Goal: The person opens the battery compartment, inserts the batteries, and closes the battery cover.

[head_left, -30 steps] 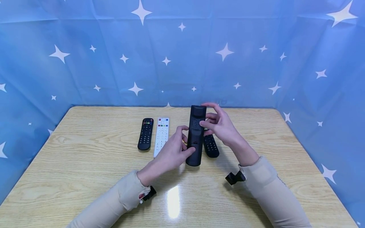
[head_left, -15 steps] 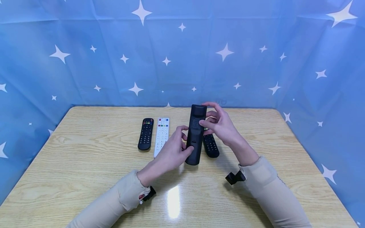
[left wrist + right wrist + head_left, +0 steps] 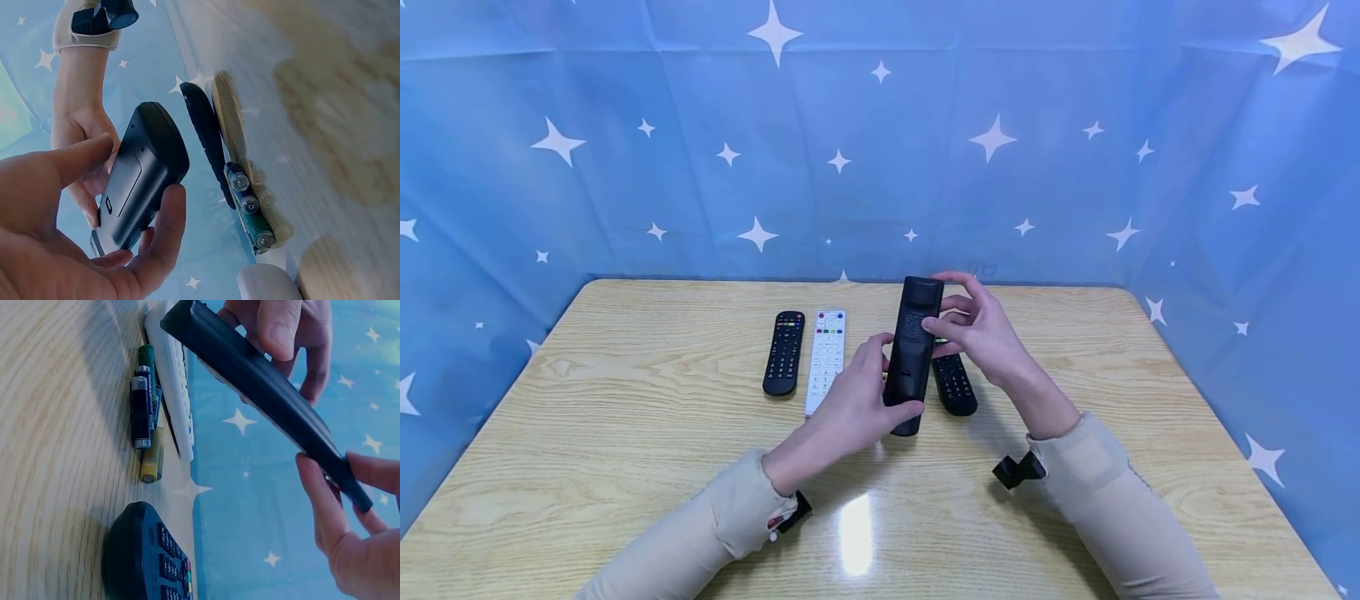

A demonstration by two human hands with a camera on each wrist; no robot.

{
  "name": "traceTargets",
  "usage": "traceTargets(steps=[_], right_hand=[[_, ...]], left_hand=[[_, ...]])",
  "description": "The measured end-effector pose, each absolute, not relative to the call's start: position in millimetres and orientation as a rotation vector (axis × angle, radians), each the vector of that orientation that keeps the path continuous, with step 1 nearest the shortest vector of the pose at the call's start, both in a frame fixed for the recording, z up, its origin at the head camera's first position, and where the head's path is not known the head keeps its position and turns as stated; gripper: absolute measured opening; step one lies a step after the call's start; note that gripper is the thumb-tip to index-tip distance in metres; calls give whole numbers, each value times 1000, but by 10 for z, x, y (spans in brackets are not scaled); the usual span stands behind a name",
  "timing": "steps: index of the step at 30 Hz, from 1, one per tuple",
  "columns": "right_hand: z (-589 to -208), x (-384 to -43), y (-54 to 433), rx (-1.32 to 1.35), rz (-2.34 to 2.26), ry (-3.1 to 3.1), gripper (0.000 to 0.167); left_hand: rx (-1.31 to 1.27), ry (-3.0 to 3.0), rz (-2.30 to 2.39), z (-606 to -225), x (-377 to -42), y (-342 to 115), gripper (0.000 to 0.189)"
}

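Note:
A black remote control (image 3: 913, 350) is held above the table, its back and battery cover facing the head view. My right hand (image 3: 988, 333) pinches its far end, thumb on the back and fingers along the edge. My left hand (image 3: 861, 392) is at the near end, fingers along the left side and underneath; its thumb lies across the back near the bottom. In the left wrist view that thumb (image 3: 87, 159) looks slightly apart from the casing. Several loose batteries (image 3: 144, 412) lie on the table beneath, mostly hidden in the head view.
A black remote (image 3: 784, 352) and a white remote (image 3: 826, 358) lie buttons-up on the wooden table (image 3: 625, 433) at left. Another black remote (image 3: 956, 385) lies beneath my right hand. A blue star-patterned curtain (image 3: 880, 192) borders the table's back and sides.
My left thumb has slid down the remote's back, from below the cover's latch to nearer its bottom end. The remote's near end has shifted slightly left. My right hand keeps its grip.

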State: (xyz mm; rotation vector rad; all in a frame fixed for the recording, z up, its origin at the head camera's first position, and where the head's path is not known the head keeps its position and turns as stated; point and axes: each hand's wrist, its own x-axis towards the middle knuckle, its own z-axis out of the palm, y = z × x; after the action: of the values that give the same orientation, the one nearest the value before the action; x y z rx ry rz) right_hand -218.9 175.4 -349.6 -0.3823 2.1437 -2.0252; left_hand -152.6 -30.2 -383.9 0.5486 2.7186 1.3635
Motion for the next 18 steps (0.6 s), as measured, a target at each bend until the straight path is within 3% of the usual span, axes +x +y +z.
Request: traceTargets(steps=[8,18], right_hand=[[-3503,-2190,1746,-370,-2026,2138,63],[-3524,-2207,1757,-375,-2026,2120,64]], left_hand=[[541,2782,1282,-3869,-1512,-267,103],[511,2818,1211,-3860,-1501,-254,102]])
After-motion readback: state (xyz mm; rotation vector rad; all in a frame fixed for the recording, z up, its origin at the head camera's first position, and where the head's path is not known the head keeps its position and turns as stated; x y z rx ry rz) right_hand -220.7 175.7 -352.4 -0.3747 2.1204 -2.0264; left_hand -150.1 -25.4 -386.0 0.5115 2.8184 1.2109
